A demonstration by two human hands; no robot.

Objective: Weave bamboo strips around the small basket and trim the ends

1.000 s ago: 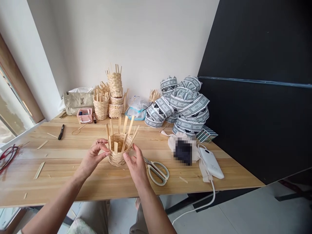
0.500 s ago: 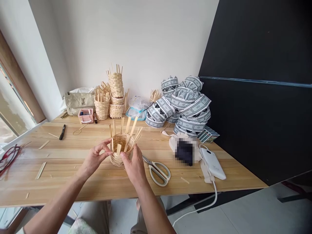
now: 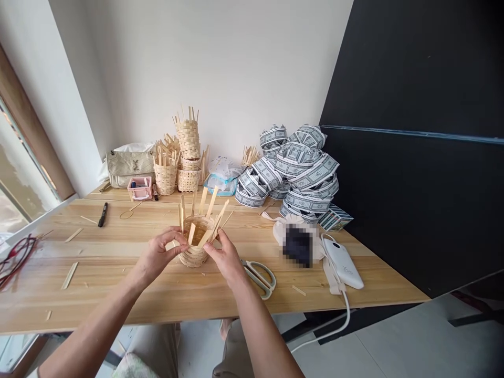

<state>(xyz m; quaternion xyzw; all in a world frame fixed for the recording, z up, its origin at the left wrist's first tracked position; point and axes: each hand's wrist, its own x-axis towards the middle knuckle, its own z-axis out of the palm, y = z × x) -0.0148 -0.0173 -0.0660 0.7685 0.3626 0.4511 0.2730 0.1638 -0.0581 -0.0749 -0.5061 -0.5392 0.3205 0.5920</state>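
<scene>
A small half-woven bamboo basket (image 3: 192, 254) stands on the wooden table (image 3: 118, 286), with several loose upright strips sticking up from its rim. My left hand (image 3: 159, 255) pinches the rim on the basket's left side, fingers closed on it. On the basket's right, my right hand (image 3: 226, 255) has thumb and fingers closed on one of the strips at the rim. Both forearms reach in from the near edge.
Scissors (image 3: 260, 276) lie just right of my right hand. A white power bank (image 3: 342, 262) with cable and a cloth bundle (image 3: 297, 241) sit further right. Finished baskets (image 3: 179, 163), a pile of patterned ribbon rolls (image 3: 295, 168), a bag (image 3: 128, 167) and a black marker (image 3: 103, 214) line the back.
My right hand has shifted from the basket's front to its right side and now pinches a strip at the rim. The basket has turned slightly; my left hand keeps its hold.
</scene>
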